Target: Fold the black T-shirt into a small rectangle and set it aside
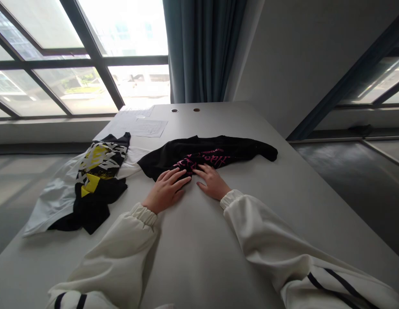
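A black T-shirt with pink lettering [212, 151] lies crumpled across the middle of the grey table [193, 257]. My left hand [166, 189] rests on the table at the shirt's near edge, fingers stretched out and touching the fabric. Beside it, my right hand [211, 181] lies flat too, its fingertips on the pink print. Neither hand grips anything. Both arms wear white sleeves with dark stripes.
A second garment in black, white and yellow [89, 184] lies spread at the table's left edge, partly hanging over. Sheets of paper [144, 125] sit at the far left of the table. Behind are windows [73, 60] and a blue curtain [202, 47].
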Action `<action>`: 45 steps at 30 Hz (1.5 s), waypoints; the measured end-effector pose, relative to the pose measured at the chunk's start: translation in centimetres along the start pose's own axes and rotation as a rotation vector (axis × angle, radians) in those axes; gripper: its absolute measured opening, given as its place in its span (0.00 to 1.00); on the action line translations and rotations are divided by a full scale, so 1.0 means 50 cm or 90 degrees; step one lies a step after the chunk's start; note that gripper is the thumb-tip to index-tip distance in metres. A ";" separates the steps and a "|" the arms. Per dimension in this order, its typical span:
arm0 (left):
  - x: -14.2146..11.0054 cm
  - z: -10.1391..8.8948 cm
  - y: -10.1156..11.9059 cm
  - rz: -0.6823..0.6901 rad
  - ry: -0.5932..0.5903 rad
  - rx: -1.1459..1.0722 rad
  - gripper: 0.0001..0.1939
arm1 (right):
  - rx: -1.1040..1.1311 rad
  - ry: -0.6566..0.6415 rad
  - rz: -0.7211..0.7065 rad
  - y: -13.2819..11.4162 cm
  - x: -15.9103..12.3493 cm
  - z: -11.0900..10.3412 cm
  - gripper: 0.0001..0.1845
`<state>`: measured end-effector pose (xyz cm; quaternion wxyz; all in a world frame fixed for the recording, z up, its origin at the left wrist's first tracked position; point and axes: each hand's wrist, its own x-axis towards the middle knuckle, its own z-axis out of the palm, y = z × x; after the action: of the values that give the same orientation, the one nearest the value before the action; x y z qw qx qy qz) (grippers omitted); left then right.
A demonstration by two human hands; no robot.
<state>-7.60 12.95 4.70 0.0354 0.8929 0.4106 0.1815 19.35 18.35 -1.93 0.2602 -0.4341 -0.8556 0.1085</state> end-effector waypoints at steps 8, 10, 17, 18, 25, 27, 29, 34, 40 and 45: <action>-0.006 0.005 -0.049 -0.200 0.002 0.120 0.11 | 0.024 0.013 -0.024 0.001 -0.001 0.001 0.27; -0.006 -0.003 -0.045 -0.206 0.036 0.106 0.09 | 0.028 0.014 -0.022 0.000 0.000 0.001 0.28; 0.014 -0.039 0.031 -0.293 0.215 -0.288 0.06 | 0.100 0.143 -0.133 -0.031 0.002 -0.032 0.25; 0.016 -0.049 0.044 -0.304 0.228 -0.343 0.07 | 0.099 0.164 -0.142 -0.037 0.000 -0.037 0.25; 0.020 -0.097 0.093 -0.257 0.244 -0.273 0.06 | 0.107 0.144 -0.175 -0.075 -0.019 -0.031 0.37; 0.019 -0.093 0.090 -0.192 0.203 -0.199 0.06 | 0.092 0.126 -0.134 -0.074 -0.021 -0.021 0.33; 0.017 -0.086 0.083 -0.142 0.169 -0.135 0.07 | 0.068 0.105 -0.079 -0.062 -0.021 -0.013 0.30; 0.007 -0.081 0.070 -0.129 0.151 -0.044 0.07 | 0.039 0.035 -0.011 0.010 -0.009 -0.014 0.27; 0.003 -0.116 0.060 -0.157 0.238 -0.038 0.11 | 0.044 -0.020 0.060 0.084 0.035 -0.021 0.19; 0.000 -0.104 0.041 -0.212 0.285 0.008 0.09 | -0.024 -0.015 0.106 0.088 0.083 -0.013 0.18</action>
<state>-7.96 11.14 10.01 -0.0320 0.7509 0.5506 0.3632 20.71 24.28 -1.77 0.2323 -0.5070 -0.8215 0.1187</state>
